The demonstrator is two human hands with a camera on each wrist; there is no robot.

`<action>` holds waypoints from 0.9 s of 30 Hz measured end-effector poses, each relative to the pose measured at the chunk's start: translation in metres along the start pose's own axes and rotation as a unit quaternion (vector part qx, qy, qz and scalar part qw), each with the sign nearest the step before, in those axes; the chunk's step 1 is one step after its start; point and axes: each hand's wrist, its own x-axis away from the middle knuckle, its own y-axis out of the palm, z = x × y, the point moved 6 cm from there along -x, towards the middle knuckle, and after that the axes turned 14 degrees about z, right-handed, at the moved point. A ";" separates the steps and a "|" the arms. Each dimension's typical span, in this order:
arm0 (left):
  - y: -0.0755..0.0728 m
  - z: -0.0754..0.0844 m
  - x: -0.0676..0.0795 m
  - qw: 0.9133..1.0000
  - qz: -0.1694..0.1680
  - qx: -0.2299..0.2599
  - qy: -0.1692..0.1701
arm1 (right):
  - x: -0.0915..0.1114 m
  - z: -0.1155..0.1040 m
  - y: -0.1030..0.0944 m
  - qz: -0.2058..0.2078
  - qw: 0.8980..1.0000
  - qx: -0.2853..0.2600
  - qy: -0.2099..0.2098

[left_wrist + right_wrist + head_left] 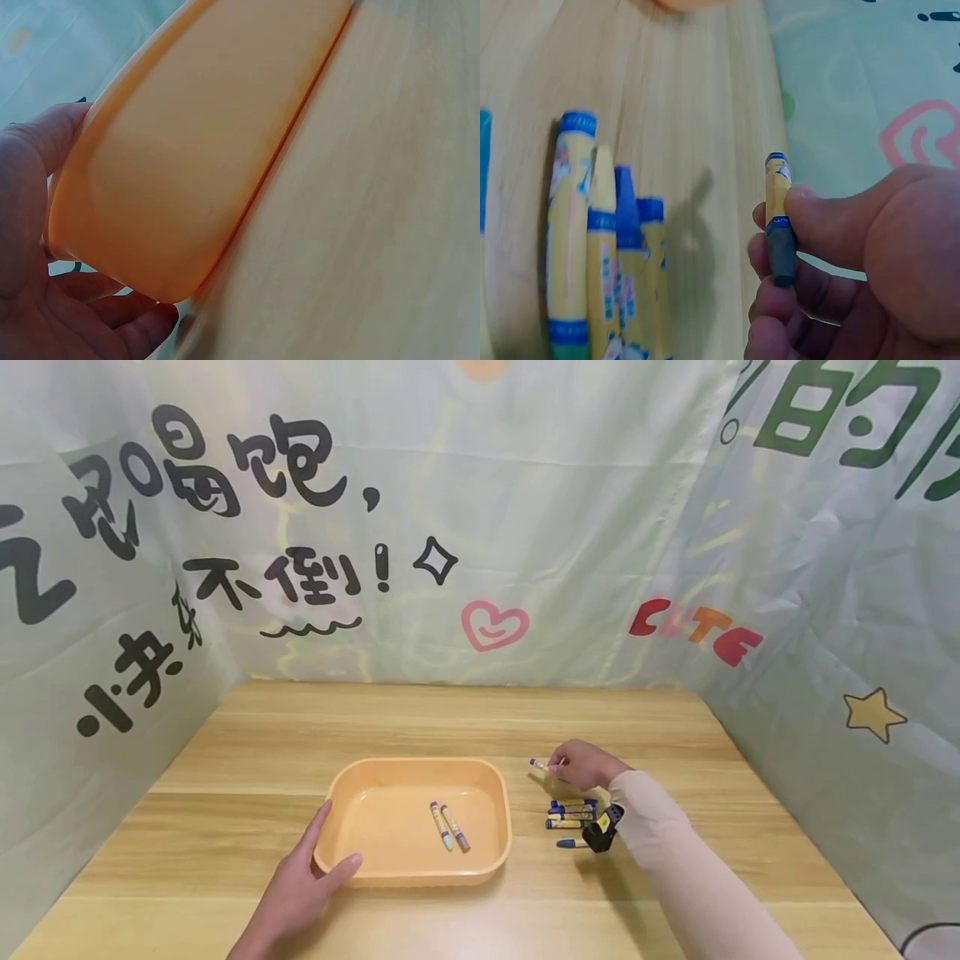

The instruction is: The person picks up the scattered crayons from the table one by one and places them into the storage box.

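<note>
An orange plastic tray (405, 877) stands on the table with two crayons (450, 828) lying inside it. My left hand (300, 877) grips the tray's left end, thumb over the rim and the other fingers along the outside; the left wrist view shows the tray wall (187, 150) close up. Between thumb and fingers, my right hand (588, 764) pinches a crayon (778, 202) above the table, right of the tray. Its wrapper is yellow and blue, its tip dark grey-green. Under that hand lie several more crayons (570, 815), partly hidden by the wrist camera.
The wooden table (450, 718) is bordered by pale printed cloth (570, 552) at the back and both sides. A black wrist camera (602, 829) sits at the right sleeve. One blue-tipped crayon (570, 843) lies slightly apart, nearer the front.
</note>
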 end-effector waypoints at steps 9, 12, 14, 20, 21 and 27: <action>0.000 -0.001 -0.002 1.000 0.001 -0.006 -0.002 | -0.002 -0.020 0.005 0.007 0.999 -0.026 -0.017; 0.000 -0.002 -0.001 1.000 0.000 -0.009 -0.003 | -0.003 -0.025 0.008 0.009 0.999 -0.031 -0.011; 0.000 -0.002 0.000 1.000 0.000 -0.011 -0.002 | -0.003 -0.030 0.009 0.011 0.999 -0.032 -0.016; 0.001 -0.003 0.000 1.000 0.002 -0.006 -0.002 | -0.004 -0.042 0.013 0.009 0.999 -0.042 -0.032; 0.001 -0.003 0.000 1.000 0.001 -0.008 -0.004 | -0.004 -0.044 0.014 0.008 0.998 -0.044 -0.035; 0.001 -0.002 -0.001 1.000 0.000 -0.013 -0.006 | -0.004 -0.055 0.019 0.007 0.997 -0.058 -0.044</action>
